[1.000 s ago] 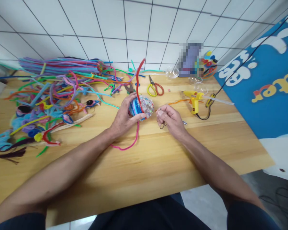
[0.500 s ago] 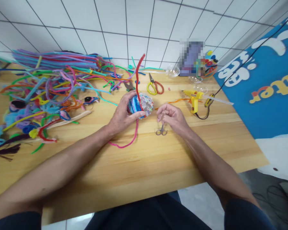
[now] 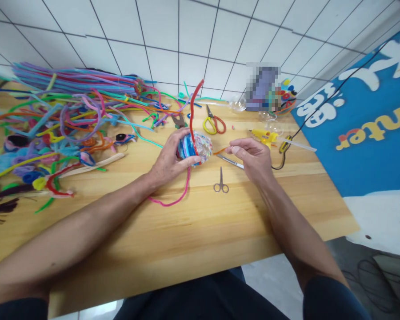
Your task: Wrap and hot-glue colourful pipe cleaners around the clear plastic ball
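Observation:
My left hand (image 3: 171, 155) is closed round a small ball (image 3: 188, 149), its near side wrapped in blue and white pipe cleaners, the right side clear and speckled with colours. A red pipe cleaner (image 3: 193, 109) sticks up from it, and a pink one (image 3: 184, 194) curves out below my hand. To the right, my right hand (image 3: 251, 158) has its fingertips pinched together where an orange pipe cleaner (image 3: 221, 151) meets them; whether they grip it is unclear. Below lie a slim pen-like tool (image 3: 230, 161), partly under that hand, and small metal scissors (image 3: 221, 182).
A heap of coloured pipe cleaners (image 3: 56, 129) covers the left of the table. Behind the ball lie pliers (image 3: 179, 121) and yellow-and-red-handled scissors (image 3: 214, 124). Right of my right hand is a yellow glue gun (image 3: 266, 135) with a cord. Clear plastic domes (image 3: 237, 103) stand at the back.
My right hand has moved right and slightly up, away from the small scissors, which now show in full. The pen-like tool has come into sight. My left hand still holds the ball.

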`<state>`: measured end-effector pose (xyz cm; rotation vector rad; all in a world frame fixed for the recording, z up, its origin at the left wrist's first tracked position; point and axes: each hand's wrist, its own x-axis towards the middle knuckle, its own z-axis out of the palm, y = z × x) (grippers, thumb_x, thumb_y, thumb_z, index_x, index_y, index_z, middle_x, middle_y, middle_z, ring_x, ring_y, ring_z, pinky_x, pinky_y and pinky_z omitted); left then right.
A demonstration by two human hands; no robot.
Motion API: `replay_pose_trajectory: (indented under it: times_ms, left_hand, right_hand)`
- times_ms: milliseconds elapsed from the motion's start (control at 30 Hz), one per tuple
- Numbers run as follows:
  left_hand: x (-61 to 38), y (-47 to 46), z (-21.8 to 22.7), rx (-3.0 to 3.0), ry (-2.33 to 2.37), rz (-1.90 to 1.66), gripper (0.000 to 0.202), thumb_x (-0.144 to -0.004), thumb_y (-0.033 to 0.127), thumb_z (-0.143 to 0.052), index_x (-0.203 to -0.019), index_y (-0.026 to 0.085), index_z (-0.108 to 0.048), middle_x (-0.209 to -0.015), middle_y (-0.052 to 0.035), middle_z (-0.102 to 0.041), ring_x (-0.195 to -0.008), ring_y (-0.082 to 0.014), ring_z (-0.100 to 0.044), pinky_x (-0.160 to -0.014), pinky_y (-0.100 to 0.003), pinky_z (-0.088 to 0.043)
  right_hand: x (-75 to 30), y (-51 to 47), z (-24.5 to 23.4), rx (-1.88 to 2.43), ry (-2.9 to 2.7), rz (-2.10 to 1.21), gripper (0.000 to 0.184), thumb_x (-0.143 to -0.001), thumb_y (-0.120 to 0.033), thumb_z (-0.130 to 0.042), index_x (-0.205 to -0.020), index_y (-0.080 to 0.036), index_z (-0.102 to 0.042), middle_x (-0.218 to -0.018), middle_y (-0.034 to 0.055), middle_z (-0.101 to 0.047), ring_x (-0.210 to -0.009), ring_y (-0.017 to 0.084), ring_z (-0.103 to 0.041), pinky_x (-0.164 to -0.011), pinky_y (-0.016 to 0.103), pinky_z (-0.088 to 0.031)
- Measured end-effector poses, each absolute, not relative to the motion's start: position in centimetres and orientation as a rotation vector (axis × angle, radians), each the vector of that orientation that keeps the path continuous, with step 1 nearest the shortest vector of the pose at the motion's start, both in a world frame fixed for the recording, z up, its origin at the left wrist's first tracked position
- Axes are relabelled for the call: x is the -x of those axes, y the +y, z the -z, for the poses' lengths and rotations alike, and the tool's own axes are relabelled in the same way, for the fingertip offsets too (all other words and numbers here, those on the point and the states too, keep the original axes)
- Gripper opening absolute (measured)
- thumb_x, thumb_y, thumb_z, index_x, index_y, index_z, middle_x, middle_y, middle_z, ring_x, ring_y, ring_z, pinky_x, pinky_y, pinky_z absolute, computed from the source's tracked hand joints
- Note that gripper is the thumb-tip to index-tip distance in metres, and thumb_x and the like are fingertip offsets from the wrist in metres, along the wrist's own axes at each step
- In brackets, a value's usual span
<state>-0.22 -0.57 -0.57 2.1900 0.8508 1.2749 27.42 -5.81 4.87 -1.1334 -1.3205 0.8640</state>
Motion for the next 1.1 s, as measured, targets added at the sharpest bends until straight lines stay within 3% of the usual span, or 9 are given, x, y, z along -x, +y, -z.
replay_pose_trajectory:
  times_ms: [100,233,333,400,600,833,1100]
  left_hand:
    - [0.2,-0.5,0.6,-2.195,0.834,-1.288,0.083,-0.096,0.070,-0.078,-0.159,0.026,-0.048,-0.160,-0.0167,-0.060,-0.153,-0.0358,-0.058,-0.131,-0.056,-0.048]
    - [0.3,-0.5,0.7,-2.200,0.820,-1.293,0.082,-0.095,0.064,-0.081,-0.160,0.028,-0.047,-0.160,-0.0158,-0.060,-0.153,-0.0364,-0.058,-0.130,-0.057,-0.049]
    - [0.3,-0.5,0.6,-2.177,0.835,-1.277,0.081,-0.094,0.063,-0.082,-0.160,0.029,-0.048,-0.160,-0.0152,-0.060,-0.153,-0.0365,-0.058,-0.131,-0.058,-0.049]
    - [0.3,-0.5,0.6,-2.168,0.833,-1.276,0.081,-0.094,0.064,-0.082,-0.159,0.029,-0.049,-0.160,-0.0149,-0.060,-0.153,-0.0362,-0.058,-0.130,-0.057,-0.049]
    - [0.3,-0.3,0.8,-2.212,0.781,-1.318,0.080,-0.096,0.061,-0.081,-0.160,0.026,-0.048,-0.158,-0.0166,-0.061,-0.151,-0.0352,-0.060,-0.129,-0.056,-0.050]
    - [0.0,-0.1,0.9,-2.159,0.828,-1.284,0.082,-0.091,0.059,-0.086,-0.157,0.027,-0.050,-0.157,-0.0152,-0.061,-0.149,-0.0361,-0.061,-0.126,-0.059,-0.052]
    - [-0.4,0.0,1.2,-2.138,0.793,-1.332,0.081,-0.089,0.055,-0.088,-0.156,0.026,-0.052,-0.156,-0.0160,-0.062,-0.147,-0.0363,-0.062,-0.125,-0.058,-0.052]
  right_hand:
    - [-27.3,-5.8,-4.8,1.128,-1.305,-0.853,0.032,-0.083,-0.053,-0.090,-0.088,-0.025,-0.075,-0.076,-0.0026,-0.076,-0.072,0.018,-0.076,-0.078,0.039,-0.067]
    - [-27.5,-6.1,-5.0,1.135,-1.327,-0.721,0.040,-0.098,-0.061,-0.071,-0.080,-0.026,-0.062,-0.067,-0.0035,-0.065,-0.065,0.018,-0.069,-0.072,0.038,-0.063]
    - [-27.9,-6.5,-5.2,1.147,-1.318,-0.539,0.047,-0.104,-0.055,-0.060,-0.067,-0.028,-0.049,-0.055,-0.0041,-0.050,-0.051,0.017,-0.053,-0.054,0.034,-0.051]
    - [-28.0,-6.7,-5.4,1.136,-1.315,-0.460,0.047,-0.103,-0.048,-0.060,-0.063,-0.028,-0.048,-0.053,-0.0040,-0.047,-0.048,0.016,-0.047,-0.050,0.032,-0.045]
    - [-27.0,-6.7,-5.3,1.134,-1.336,-0.651,0.025,-0.093,-0.046,-0.076,-0.081,-0.025,-0.074,-0.070,-0.0012,-0.070,-0.059,0.016,-0.063,-0.058,0.031,-0.054]
    - [-26.2,-6.8,-5.4,1.084,-1.321,-0.643,0.030,-0.090,-0.051,-0.080,-0.083,-0.025,-0.066,-0.066,-0.0057,-0.062,-0.056,0.013,-0.059,-0.058,0.029,-0.051]
    - [-25.5,-10.3,-9.2,0.927,-1.425,-0.084,0.022,-0.096,-0.043,-0.079,-0.087,-0.030,-0.064,-0.075,-0.0010,-0.063,-0.071,0.022,-0.068,-0.067,0.041,-0.059]
